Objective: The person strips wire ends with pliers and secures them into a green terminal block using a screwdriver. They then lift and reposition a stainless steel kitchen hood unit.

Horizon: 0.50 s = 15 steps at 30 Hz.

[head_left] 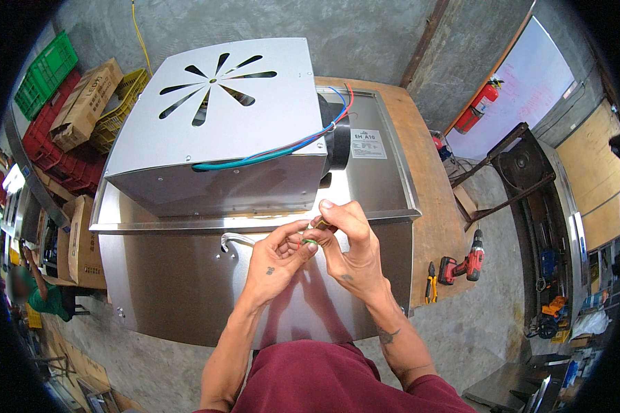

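Note:
Both my hands meet in front of the steel range hood [172,275], their fingers pinching a short green-and-yellow wire [311,241]. My left hand [277,260] has thumb and fingers pressed together on it. My right hand [351,251] grips it too, fingers curled; its ends are hidden by the fingertips. Just left of my left hand, a white cable [238,238] comes out of the front panel. Behind my hands stands the metal motor box [255,124] with petal-shaped slots on top. Blue, red and green wires [282,153] run across its side to a black round part [339,141].
Right of the hood, a red cordless drill [465,263] and yellow-handled pliers [431,283] lie on the wooden table [399,138]. Crates [47,76] and cardboard boxes [86,103] are stacked at left. Another person in green [47,297] is at far left. A fire extinguisher [478,107] hangs at back right.

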Motion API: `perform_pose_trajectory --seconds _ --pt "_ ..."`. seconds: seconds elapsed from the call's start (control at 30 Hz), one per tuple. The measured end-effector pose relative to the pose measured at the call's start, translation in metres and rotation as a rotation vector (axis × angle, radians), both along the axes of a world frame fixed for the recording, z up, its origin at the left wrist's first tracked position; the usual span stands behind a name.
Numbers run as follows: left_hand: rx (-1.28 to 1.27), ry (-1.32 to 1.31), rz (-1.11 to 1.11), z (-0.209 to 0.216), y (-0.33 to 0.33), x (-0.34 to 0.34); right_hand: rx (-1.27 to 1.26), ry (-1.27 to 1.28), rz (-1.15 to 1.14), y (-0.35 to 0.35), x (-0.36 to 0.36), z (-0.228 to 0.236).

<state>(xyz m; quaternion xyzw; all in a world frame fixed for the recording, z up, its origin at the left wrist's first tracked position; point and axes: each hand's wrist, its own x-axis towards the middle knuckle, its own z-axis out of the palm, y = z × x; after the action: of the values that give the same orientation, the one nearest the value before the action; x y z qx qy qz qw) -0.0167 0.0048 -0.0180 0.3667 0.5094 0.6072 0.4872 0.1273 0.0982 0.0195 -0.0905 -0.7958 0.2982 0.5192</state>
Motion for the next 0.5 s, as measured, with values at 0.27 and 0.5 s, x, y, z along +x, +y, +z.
perform_pose_trajectory --seconds 0.27,0.5 --pt "0.091 0.065 0.106 -0.008 0.003 0.011 -0.005 0.062 -0.152 -0.009 -0.008 -0.017" --pt "0.087 0.092 0.125 -0.008 0.002 0.014 -0.032 0.080 -0.209 -0.016 -0.010 -0.018"
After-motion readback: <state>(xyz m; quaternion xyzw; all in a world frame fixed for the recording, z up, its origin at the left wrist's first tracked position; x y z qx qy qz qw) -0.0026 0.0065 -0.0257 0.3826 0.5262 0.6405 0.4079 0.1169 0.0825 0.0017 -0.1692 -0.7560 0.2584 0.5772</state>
